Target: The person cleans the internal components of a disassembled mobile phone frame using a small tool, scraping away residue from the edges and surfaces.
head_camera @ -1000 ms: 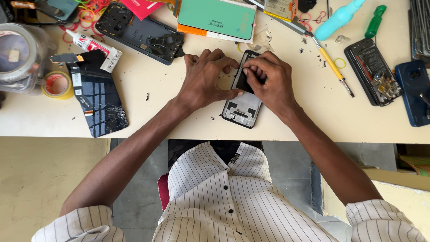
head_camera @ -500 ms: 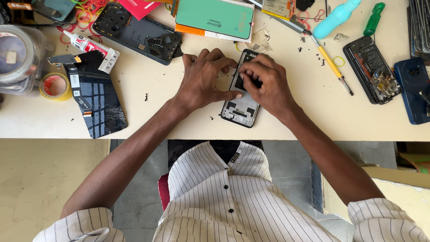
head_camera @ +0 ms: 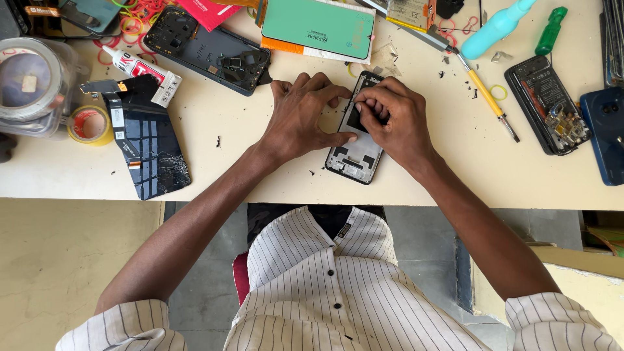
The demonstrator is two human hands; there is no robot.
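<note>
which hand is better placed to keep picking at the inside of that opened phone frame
Probably the right hand: its fingertips are pinched on the dark inside of the phone frame, while the left hand braces its edge.

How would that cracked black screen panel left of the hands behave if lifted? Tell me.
The cracked panel looks thin and flat, so probably light and slightly bendy. Its lower corner shows spreading cracks, so it is likely fragile and may shed splinters. The ribbon strip on it would probably flop loose. It lies flat on the table, so rolling seems unlikely.
</note>
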